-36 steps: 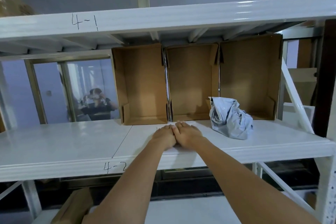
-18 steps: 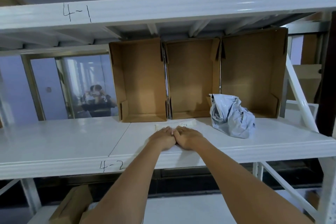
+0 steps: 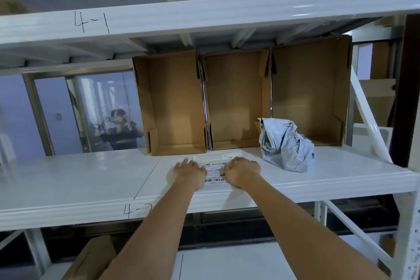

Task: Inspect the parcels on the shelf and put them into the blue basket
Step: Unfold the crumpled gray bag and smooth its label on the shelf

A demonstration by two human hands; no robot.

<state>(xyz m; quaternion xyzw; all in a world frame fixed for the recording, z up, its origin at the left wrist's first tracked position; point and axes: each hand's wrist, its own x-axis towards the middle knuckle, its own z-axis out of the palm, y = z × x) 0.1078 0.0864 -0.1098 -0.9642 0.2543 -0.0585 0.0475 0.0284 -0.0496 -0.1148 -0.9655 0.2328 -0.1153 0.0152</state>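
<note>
Hands: pressed side by side a second ago, now parted. Left hand (image 3: 189, 171) shifted leftward, fingers spread flat on the flat white parcel (image 3: 214, 171); right hand (image 3: 242, 171) shifted rightward, knuckles curled on the same parcel. Printed label (image 3: 214, 175) with barcode, previously covered, now exposed between the two. Grip on parcel edges: indeterminable.

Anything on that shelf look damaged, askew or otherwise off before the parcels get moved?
The crumpled grey plastic mailer bag at the right of the white metal shelf is badly creased and slumped, unlike the flat white labelled parcel lying under the left hand and right hand. No tear is visible. Nothing spilled.
</note>
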